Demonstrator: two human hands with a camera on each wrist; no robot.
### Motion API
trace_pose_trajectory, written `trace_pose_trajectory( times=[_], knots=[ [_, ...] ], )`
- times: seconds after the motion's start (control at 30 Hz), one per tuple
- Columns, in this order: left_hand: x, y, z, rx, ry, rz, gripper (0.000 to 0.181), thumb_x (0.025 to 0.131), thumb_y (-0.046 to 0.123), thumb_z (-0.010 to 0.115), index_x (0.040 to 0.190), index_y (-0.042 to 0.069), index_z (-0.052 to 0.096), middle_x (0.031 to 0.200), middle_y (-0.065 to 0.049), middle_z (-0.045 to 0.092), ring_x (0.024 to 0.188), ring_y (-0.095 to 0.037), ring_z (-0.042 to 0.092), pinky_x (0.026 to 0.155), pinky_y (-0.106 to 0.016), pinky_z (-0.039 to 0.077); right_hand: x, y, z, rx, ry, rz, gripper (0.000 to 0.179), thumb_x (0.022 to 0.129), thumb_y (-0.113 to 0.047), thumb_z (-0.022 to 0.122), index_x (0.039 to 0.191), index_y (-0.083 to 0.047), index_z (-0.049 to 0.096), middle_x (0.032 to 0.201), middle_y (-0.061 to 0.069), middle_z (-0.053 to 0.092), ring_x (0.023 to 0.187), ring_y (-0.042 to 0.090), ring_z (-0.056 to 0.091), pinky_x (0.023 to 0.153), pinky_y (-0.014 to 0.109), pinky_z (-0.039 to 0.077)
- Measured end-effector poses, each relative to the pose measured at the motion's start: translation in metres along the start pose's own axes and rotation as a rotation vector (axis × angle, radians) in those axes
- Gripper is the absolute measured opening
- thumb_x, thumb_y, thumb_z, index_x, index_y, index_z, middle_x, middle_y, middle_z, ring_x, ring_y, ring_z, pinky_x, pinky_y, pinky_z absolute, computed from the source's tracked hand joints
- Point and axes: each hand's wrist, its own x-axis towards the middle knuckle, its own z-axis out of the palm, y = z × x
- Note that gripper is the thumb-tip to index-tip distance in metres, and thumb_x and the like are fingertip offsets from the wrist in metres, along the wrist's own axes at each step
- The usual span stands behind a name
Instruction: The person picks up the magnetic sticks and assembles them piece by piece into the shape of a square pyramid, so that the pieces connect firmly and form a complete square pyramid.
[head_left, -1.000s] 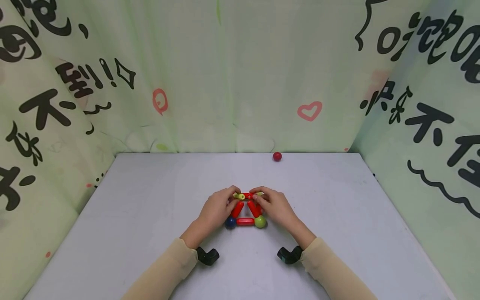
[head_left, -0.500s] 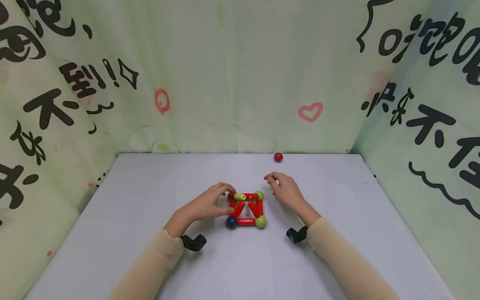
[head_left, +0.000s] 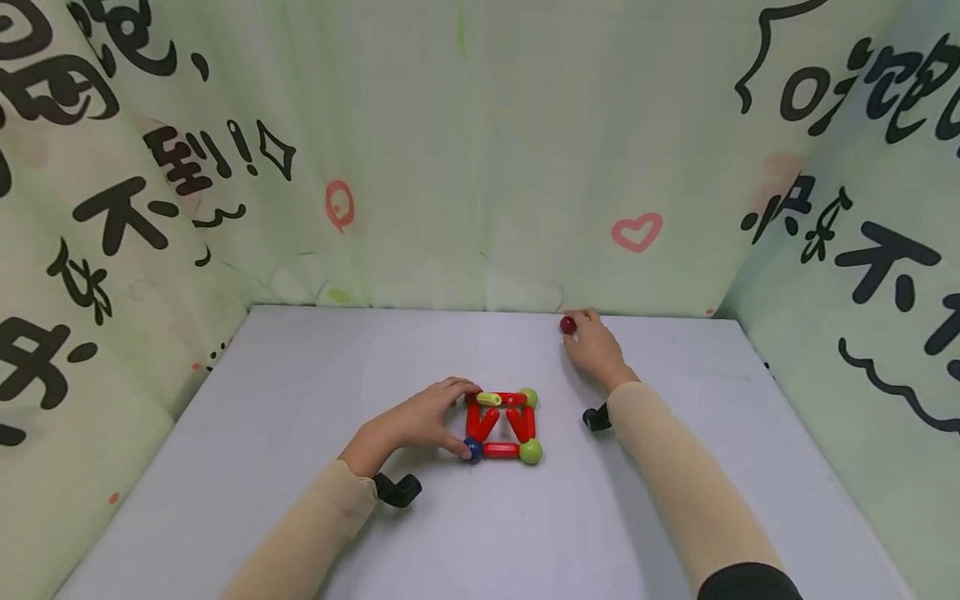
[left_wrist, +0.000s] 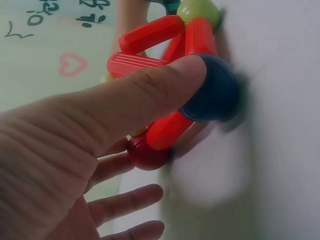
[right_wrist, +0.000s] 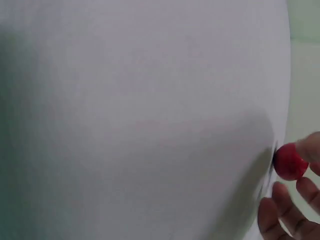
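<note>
Near the middle of the table stands a small frame of red rods [head_left: 501, 451] and balls, like a magnetic building set. A blue ball [left_wrist: 217, 92] and a green ball [head_left: 530, 452] form its front corners. A dark red ball [left_wrist: 149, 152] and another green ball are behind, with a yellow rod [head_left: 489, 399] along the back. My left hand [head_left: 412, 419] holds the frame's left side, thumb on the blue ball, index finger at the dark red one. At the far edge, my right hand [head_left: 597, 350] has thumb and fingers around a loose red ball [right_wrist: 290, 162].
The white table [head_left: 337, 358] ends at a pale green curtain [head_left: 420, 167] just behind the loose ball. Printed curtain also walls off the left and right sides. Black wrist cameras [head_left: 397, 491] hang under both wrists.
My right hand has left the frame, reached to the far edge and taken hold of the loose red ball. My left hand has shifted, its thumb now on the blue ball.
</note>
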Motion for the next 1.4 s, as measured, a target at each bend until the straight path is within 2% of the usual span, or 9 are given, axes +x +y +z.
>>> trace_pose_trajectory(
  times=[0.13,0.27,0.4,0.57,0.87,0.97,1.17,1.3,1.4],
  knots=[
    [0.001,0.0,0.0,-0.01,0.01,-0.003,0.091,0.075,0.035,0.094,0.15,0.016,0.047,0.153,-0.003,0.048,0.131,-0.025,0.053,0.111,-0.044,0.047,-0.005,0.004,-0.001,0.073,0.019,0.036,0.047,0.103,-0.021,0.062,0.145,-0.004,0.053,0.144,0.029,0.044,0.12,0.047,0.056,0.105,0.056,0.048],
    [0.0,0.0,0.002,-0.036,0.019,-0.013,0.091,0.074,0.033,0.095,0.15,0.017,0.048,0.151,-0.002,0.048,0.129,-0.024,0.054,0.11,-0.042,0.048,-0.019,-0.001,-0.001,0.125,-0.029,0.006,0.036,0.1,-0.02,0.068,0.132,-0.005,0.066,0.131,0.023,0.06,0.117,0.038,0.056,0.098,0.048,0.054],
    [-0.002,-0.001,0.002,-0.047,0.026,-0.009,0.091,0.074,0.032,0.095,0.15,0.017,0.048,0.152,-0.002,0.048,0.126,-0.025,0.055,0.109,-0.042,0.048,-0.045,-0.019,0.002,0.215,-0.043,-0.028,0.038,0.098,-0.024,0.072,0.133,-0.01,0.066,0.127,0.016,0.066,0.11,0.032,0.061,0.087,0.038,0.057],
    [-0.003,0.001,0.0,-0.046,0.048,-0.012,0.09,0.073,0.032,0.096,0.148,0.016,0.049,0.15,-0.004,0.049,0.126,-0.026,0.054,0.108,-0.044,0.049,-0.08,-0.057,-0.005,0.331,-0.038,-0.12,0.042,0.094,-0.025,0.078,0.129,-0.011,0.062,0.125,0.012,0.068,0.105,0.028,0.069,0.084,0.036,0.06],
    [0.0,0.002,0.003,-0.08,0.051,0.015,0.09,0.072,0.03,0.096,0.146,0.013,0.049,0.148,-0.005,0.051,0.127,-0.027,0.054,0.11,-0.044,0.048,-0.116,-0.094,-0.008,0.359,0.028,-0.269,0.04,0.087,-0.023,0.085,0.121,-0.016,0.065,0.113,0.002,0.072,0.093,0.019,0.064,0.07,0.03,0.056],
    [0.0,0.003,0.004,-0.082,0.048,0.014,0.091,0.072,0.03,0.096,0.148,0.013,0.049,0.149,-0.005,0.05,0.128,-0.028,0.054,0.111,-0.045,0.047,-0.122,-0.092,0.002,0.375,-0.017,-0.266,0.043,0.087,-0.026,0.085,0.123,-0.015,0.066,0.117,0.004,0.072,0.089,0.016,0.066,0.07,0.027,0.057],
    [0.0,0.006,0.006,-0.056,0.067,0.009,0.086,0.077,0.035,0.093,0.149,0.014,0.05,0.15,-0.007,0.049,0.132,-0.029,0.052,0.111,-0.048,0.047,-0.131,-0.086,0.011,0.345,-0.094,-0.179,0.069,0.081,-0.024,0.09,0.14,-0.014,0.057,0.127,0.012,0.063,0.085,0.016,0.064,0.07,0.027,0.058],
    [-0.003,0.017,0.01,-0.079,0.132,0.008,0.067,0.087,0.031,0.085,0.143,0.011,0.054,0.124,-0.003,0.065,0.112,-0.022,0.061,0.094,-0.04,0.056,-0.135,-0.084,0.01,0.269,-0.185,-0.119,0.071,0.084,-0.02,0.087,0.144,-0.014,0.052,0.106,0.005,0.068,0.078,0.014,0.062,0.068,0.028,0.056],
    [-0.002,0.028,0.016,-0.105,0.161,0.008,0.058,0.093,0.024,0.079,0.143,0.011,0.052,0.107,0.0,0.071,0.094,-0.014,0.064,0.081,-0.031,0.056,-0.137,-0.082,0.012,0.27,-0.208,-0.148,0.068,0.087,-0.015,0.082,0.147,-0.014,0.049,0.095,0.002,0.069,0.075,0.014,0.062,0.067,0.027,0.055]
  ],
)
